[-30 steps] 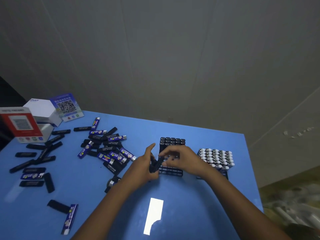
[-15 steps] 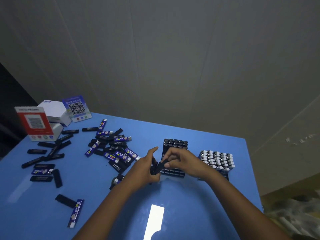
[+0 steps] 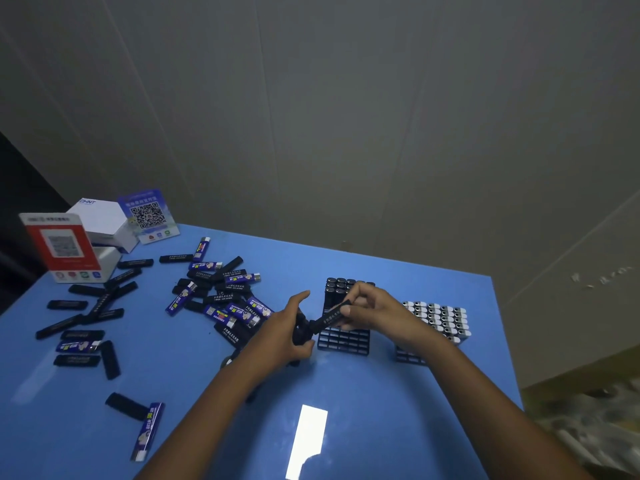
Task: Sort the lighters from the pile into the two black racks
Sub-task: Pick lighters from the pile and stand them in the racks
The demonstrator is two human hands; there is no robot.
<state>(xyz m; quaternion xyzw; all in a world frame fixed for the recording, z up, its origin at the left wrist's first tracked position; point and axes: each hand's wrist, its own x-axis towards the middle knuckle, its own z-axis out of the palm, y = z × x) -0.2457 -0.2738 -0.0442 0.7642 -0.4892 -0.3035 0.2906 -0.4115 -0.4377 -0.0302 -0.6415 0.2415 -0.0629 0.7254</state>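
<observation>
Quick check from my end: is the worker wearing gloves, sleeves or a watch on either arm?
No. The left hand and right hand are bare, no gloves or rings visible. Both forearms are uncovered to the frame edge, with no sleeves, watch or wristband.

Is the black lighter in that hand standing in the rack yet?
No, out. The right hand pinches the black lighter tilted, in front of the left rack.

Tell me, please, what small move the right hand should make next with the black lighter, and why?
Probably stand it upright and lower it into the near rack. The right hand pinches the black lighter tilted just in front of that rack, which holds black lighters only.
</observation>
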